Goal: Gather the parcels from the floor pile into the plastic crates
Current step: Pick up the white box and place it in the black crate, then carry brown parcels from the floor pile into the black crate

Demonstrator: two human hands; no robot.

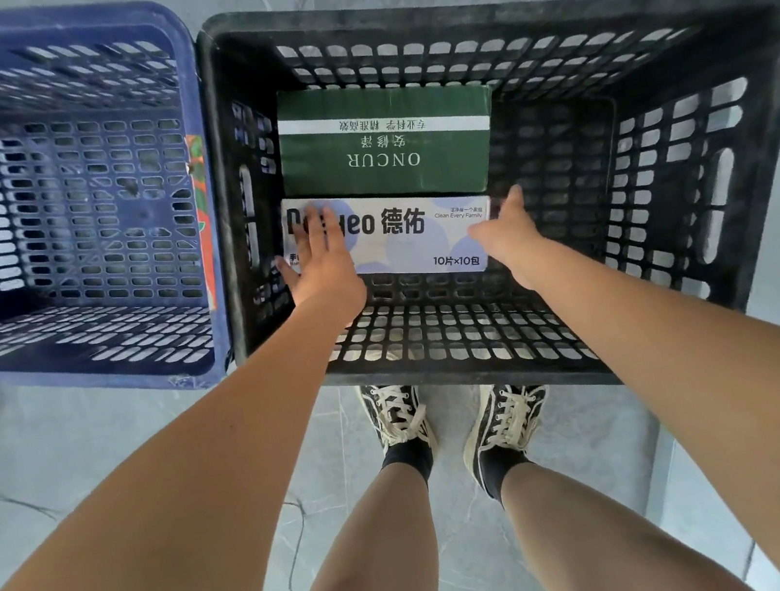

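The step in hand is judged to be seating the white parcel (pixel 399 235) in the black crate (pixel 666 180). Done well, it is pushed flush against the green box and the crate's left wall, kept flat, so the free right half is left for more parcels; both hands should then be drawn out without dragging it askew.

Left to right: the blue crate (pixel 79 344) is seen at far left, nothing visible inside it. It stands just beside the black crate, walls nearly touching. Inside the black crate, left half, the green box (pixel 384 143) is lying flat toward the far wall, with the white parcel just beside it on the near side, edges apparently touching. The left hand (pixel 322 265) is laid flat on the parcel's left end, fingers straight, nothing gripped. The right hand (pixel 505 231) is held at the parcel's right end, fingers extended, thumb side up; touching or just clear cannot be told. The crate's right half is seen bare. The floor pile is not in view.
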